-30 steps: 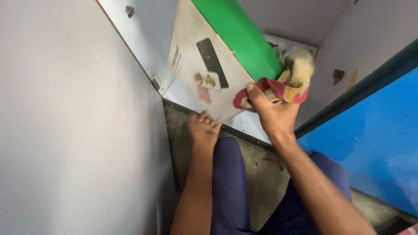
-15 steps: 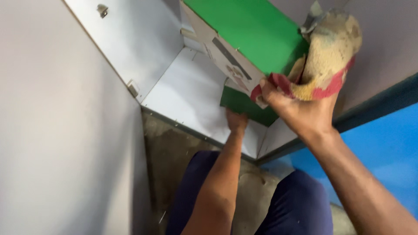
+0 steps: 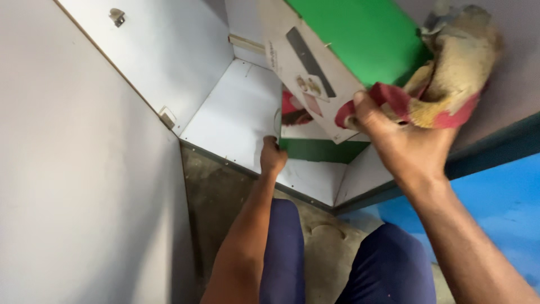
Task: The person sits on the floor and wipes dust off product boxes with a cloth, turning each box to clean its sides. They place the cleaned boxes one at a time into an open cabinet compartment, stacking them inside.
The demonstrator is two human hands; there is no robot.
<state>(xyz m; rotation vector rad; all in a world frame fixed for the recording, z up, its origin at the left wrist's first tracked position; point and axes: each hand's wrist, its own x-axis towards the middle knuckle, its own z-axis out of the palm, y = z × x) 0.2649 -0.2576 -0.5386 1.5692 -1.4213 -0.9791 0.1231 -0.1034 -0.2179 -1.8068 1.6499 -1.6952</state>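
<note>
My right hand (image 3: 402, 143) grips a dirty yellow and red cloth (image 3: 450, 79) and presses against a green and white cardboard box (image 3: 349, 50), which it holds lifted and tilted at the upper right. My left hand (image 3: 273, 155) reaches into a white cabinet (image 3: 236, 118) and touches the corner of a second green and white box (image 3: 315, 143) lying flat on the cabinet floor, under the lifted one.
The white cabinet door (image 3: 73, 186) stands open at the left, with a hinge (image 3: 167, 118) at its edge. A blue wall (image 3: 495, 208) is at the right. My knees in dark blue trousers (image 3: 388, 270) rest on a rough concrete floor (image 3: 323, 253).
My right hand has raised the box and the cloth up and to the right. My left hand has reached further into the cabinet, and a second box shows underneath.
</note>
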